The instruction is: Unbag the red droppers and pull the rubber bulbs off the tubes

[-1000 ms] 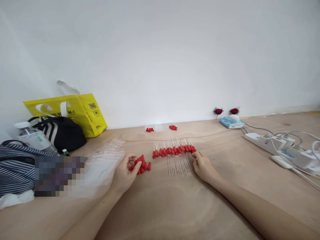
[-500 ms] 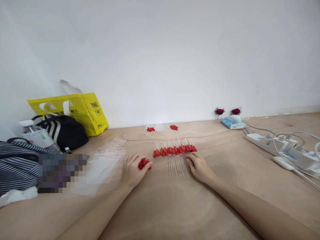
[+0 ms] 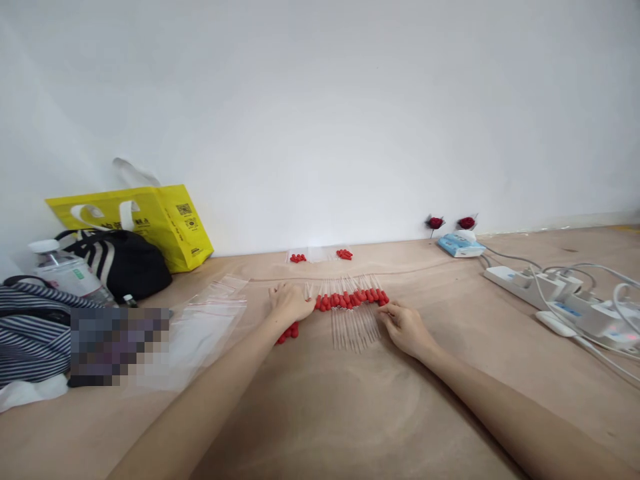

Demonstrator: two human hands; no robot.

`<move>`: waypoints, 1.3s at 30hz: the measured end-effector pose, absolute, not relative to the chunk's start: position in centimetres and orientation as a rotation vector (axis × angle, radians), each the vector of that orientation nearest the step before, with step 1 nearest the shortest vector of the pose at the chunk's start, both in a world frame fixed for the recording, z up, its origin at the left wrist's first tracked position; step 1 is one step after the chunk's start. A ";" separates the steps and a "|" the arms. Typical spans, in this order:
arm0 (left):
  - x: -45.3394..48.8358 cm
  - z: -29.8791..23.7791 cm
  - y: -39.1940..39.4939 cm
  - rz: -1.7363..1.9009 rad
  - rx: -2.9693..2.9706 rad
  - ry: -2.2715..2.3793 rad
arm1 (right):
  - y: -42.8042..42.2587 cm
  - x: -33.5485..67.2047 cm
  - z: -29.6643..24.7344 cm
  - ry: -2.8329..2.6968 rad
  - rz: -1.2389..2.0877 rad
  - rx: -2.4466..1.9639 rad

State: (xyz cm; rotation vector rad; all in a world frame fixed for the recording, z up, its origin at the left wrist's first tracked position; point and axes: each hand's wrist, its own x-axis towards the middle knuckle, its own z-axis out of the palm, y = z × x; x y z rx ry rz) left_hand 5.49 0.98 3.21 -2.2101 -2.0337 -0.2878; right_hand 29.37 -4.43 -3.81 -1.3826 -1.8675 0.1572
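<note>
While flanking the row of red bulbs (image 3: 345, 299), left hand (image 3: 293, 303) at its left end, right hand (image 3: 407, 328) at its right, fingers curled, can't tell whether pinching any bulb!

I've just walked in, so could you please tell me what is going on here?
A person's left hand is at one end of a row of red bulbs, the right hand at the other. Thin clear tubes lie on both sides of the row. Beside the left hand is a pile of red pieces.
</note>
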 end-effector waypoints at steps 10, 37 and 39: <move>5.5 4.5 0.1 -0.297 -2.157 -2.034 | -4.6 29.5 -3.5 -1.848 0.106 -1.394; 2.2 -0.9 -6.4 -0.873 -2.634 -0.925 | -6.2 23.0 -2.7 -2.216 -0.202 -0.813; 2.2 -1.2 -6.3 -0.893 -2.633 -0.872 | -6.4 23.0 -2.7 -2.206 -0.210 -0.776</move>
